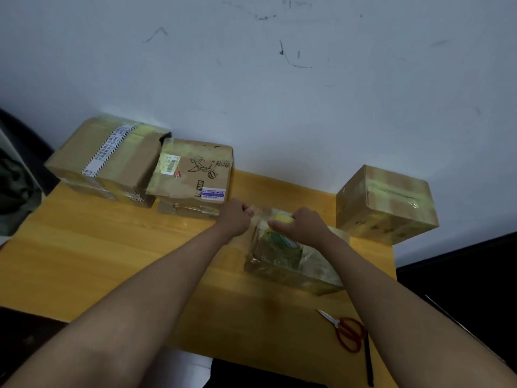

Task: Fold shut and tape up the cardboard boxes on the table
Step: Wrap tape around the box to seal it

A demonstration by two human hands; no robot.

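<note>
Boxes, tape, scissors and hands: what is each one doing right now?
Box under the hands: flat on the table, wrapped in clear tape.
Tape roll: held over that box.
Right hand: grips the tape roll.
Left hand: pinches the tape's end.
Box on the right: shut, taped.
Stacked boxes at left: shut, taped.
Red scissors: lying closed, untouched.

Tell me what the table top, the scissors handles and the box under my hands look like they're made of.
Table top: looks like wood or wood laminate, smooth yellow-orange with faint grain bands. Scissors handles: probably red plastic, glossy loops; the blades look like bare metal. Box: brown cardboard, shiny and wrinkled where clear tape seems to cover it.
</note>
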